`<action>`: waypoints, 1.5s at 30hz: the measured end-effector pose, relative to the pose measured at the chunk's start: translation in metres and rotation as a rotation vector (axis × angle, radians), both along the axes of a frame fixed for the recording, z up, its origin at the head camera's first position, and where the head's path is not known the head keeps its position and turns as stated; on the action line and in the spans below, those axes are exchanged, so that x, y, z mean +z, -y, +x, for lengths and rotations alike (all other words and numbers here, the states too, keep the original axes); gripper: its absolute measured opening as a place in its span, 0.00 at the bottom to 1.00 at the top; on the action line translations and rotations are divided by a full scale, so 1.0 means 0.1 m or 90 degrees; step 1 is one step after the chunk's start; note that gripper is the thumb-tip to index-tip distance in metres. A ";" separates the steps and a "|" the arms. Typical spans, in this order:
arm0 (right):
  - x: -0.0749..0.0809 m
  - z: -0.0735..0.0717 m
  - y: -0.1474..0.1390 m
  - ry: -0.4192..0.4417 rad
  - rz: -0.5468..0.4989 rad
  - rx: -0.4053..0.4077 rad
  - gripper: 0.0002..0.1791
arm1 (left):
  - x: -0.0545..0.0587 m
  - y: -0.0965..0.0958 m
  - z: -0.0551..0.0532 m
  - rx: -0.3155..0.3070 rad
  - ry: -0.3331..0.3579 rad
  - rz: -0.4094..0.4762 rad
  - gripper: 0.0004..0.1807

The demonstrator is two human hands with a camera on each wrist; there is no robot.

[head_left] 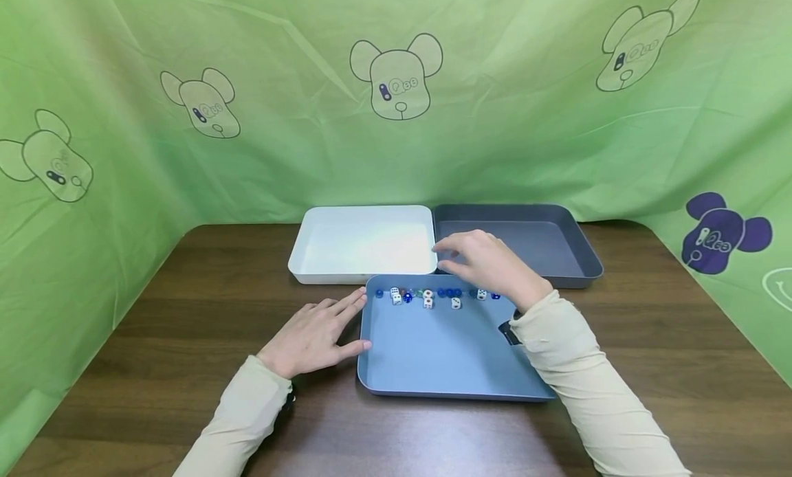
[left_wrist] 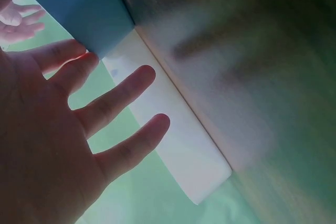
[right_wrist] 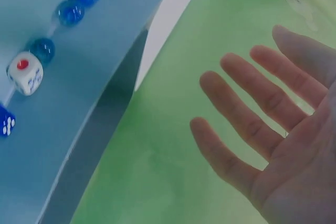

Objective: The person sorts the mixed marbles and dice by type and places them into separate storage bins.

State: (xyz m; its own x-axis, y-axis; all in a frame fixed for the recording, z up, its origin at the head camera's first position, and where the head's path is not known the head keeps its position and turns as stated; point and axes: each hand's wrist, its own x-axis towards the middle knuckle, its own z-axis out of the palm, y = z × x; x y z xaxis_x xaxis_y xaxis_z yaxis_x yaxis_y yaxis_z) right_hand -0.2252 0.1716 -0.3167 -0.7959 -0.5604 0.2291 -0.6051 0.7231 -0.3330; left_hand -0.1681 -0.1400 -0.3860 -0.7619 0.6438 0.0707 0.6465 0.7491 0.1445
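A blue tray [head_left: 433, 353] lies at the front, with dice and glass marbles strung along its back wall. White dice [head_left: 428, 303] with dotted faces sit beside blue marbles [right_wrist: 71, 12]; a blue die [right_wrist: 6, 121] also shows in the right wrist view. My left hand [head_left: 318, 336] touches the tray's left side with its fingers spread. Above the tray's back edge my right hand [head_left: 485, 260] hovers, its fingers loosely bent and nothing in them. The right wrist view shows its bare palm and parted fingers. The right forearm hides part of the tray's right side.
Behind the blue tray stand a white tray [head_left: 365, 240] on the left and a dark grey tray [head_left: 532, 233] on the right, side by side. All three are on a brown wooden table [head_left: 185, 326]. A green printed cloth [head_left: 297, 133] hangs around the table.
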 end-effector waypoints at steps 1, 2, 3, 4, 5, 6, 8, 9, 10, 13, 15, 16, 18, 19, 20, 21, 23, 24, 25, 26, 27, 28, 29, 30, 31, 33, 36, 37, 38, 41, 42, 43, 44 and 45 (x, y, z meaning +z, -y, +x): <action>-0.01 0.00 0.02 -0.001 0.001 0.009 0.14 | 0.00 0.00 0.00 0.000 0.000 0.001 0.43; -0.02 0.00 0.03 -0.003 0.003 0.018 0.14 | 0.00 0.00 0.00 0.000 0.000 0.001 0.43; -0.03 0.00 0.04 -0.005 0.003 0.025 0.14 | 0.00 0.00 0.00 0.002 0.001 0.001 0.43; -0.04 0.00 0.06 -0.006 0.003 0.030 0.13 | 0.00 0.00 0.00 0.003 0.003 0.001 0.43; -0.04 0.00 0.07 -0.008 0.003 0.035 0.13 | 0.00 0.01 0.01 0.004 0.004 0.002 0.43; -0.04 0.00 0.08 -0.007 0.003 0.036 0.13 | 0.00 0.01 0.01 0.006 0.005 0.002 0.43; -0.05 0.00 0.10 -0.004 0.004 0.039 0.13 | 0.00 0.01 0.01 0.009 0.009 0.003 0.43; -0.05 0.00 0.11 -0.001 0.006 0.040 0.13 | 0.00 0.01 0.01 0.010 0.011 0.003 0.43; -0.05 0.00 0.12 0.003 0.009 0.041 0.13 | 0.00 0.01 0.01 0.011 0.012 0.004 0.43; -0.06 0.01 0.16 0.011 0.019 0.044 0.13 | 0.00 0.00 0.02 0.012 0.014 0.007 0.43; -0.07 0.01 0.19 0.011 0.026 0.046 0.13 | 0.00 0.00 0.01 0.011 0.015 0.008 0.43; -0.08 0.00 0.20 0.011 0.027 0.048 0.13 | 0.00 0.00 0.01 0.011 0.016 0.009 0.43; -0.08 0.00 0.23 0.013 0.024 0.052 0.13 | 0.00 -0.01 0.01 0.010 0.018 0.011 0.43; -0.09 0.00 0.24 0.016 0.021 0.053 0.13 | 0.00 -0.01 0.01 0.010 0.018 0.011 0.43; -0.09 -0.01 0.26 0.018 0.018 0.055 0.13 | 0.00 -0.01 0.01 0.010 0.019 0.012 0.43; -0.09 -0.01 0.27 0.021 0.014 0.056 0.13 | 0.00 -0.01 0.01 0.011 0.020 0.012 0.43; -0.09 -0.01 0.31 0.026 0.013 0.059 0.13 | 0.00 -0.01 0.01 0.011 0.021 0.013 0.43; -0.10 -0.02 0.32 0.028 0.013 0.061 0.13 | 0.00 -0.01 0.01 0.010 0.020 0.014 0.43; -0.10 -0.02 0.34 0.029 0.014 0.063 0.13 | 0.00 -0.01 0.00 0.010 0.020 0.015 0.43; -0.10 -0.02 0.36 0.031 0.015 0.065 0.13 | 0.00 -0.01 0.00 0.010 0.019 0.015 0.43; -0.10 -0.02 0.37 0.033 0.017 0.066 0.13 | 0.00 -0.01 0.00 0.009 0.019 0.016 0.43; -0.10 -0.03 0.38 0.035 0.018 0.066 0.13 | 0.00 -0.01 0.00 0.008 0.019 0.017 0.43; -0.10 -0.03 0.40 0.037 0.019 0.066 0.13 | 0.00 -0.01 0.00 0.008 0.020 0.017 0.43; -0.10 -0.02 0.41 0.040 0.020 0.064 0.13 | 0.00 -0.01 0.00 0.008 0.020 0.018 0.43; -0.10 -0.02 0.42 0.042 0.023 0.063 0.13 | 0.00 -0.01 0.00 0.008 0.021 0.018 0.43; -0.11 -0.01 0.44 0.046 0.029 0.061 0.13 | 0.00 -0.01 0.00 0.007 0.021 0.017 0.43; -0.14 -0.02 0.46 0.041 0.039 0.069 0.13 | 0.01 -0.01 0.00 0.005 0.017 0.015 0.43; -0.15 -0.02 0.47 0.039 0.041 0.073 0.13 | 0.01 -0.01 0.00 0.004 0.016 0.015 0.43; -0.15 -0.02 0.49 0.038 0.043 0.076 0.12 | 0.01 0.00 0.00 0.003 0.016 0.014 0.43; -0.16 -0.03 0.52 0.035 0.046 0.087 0.12 | 0.00 0.01 0.00 0.003 0.019 0.015 0.43; -0.17 -0.03 0.53 0.039 0.047 0.088 0.12 | 0.00 0.01 0.00 0.003 0.020 0.015 0.43; -0.17 -0.03 0.54 0.043 0.049 0.089 0.12 | 0.00 0.01 -0.01 0.003 0.020 0.016 0.43; -0.18 -0.03 0.55 0.047 0.051 0.091 0.12 | -0.01 0.01 -0.01 0.003 0.020 0.016 0.43; -0.19 -0.04 0.56 0.048 0.057 0.093 0.12 | 0.00 0.01 -0.01 0.002 0.019 0.016 0.43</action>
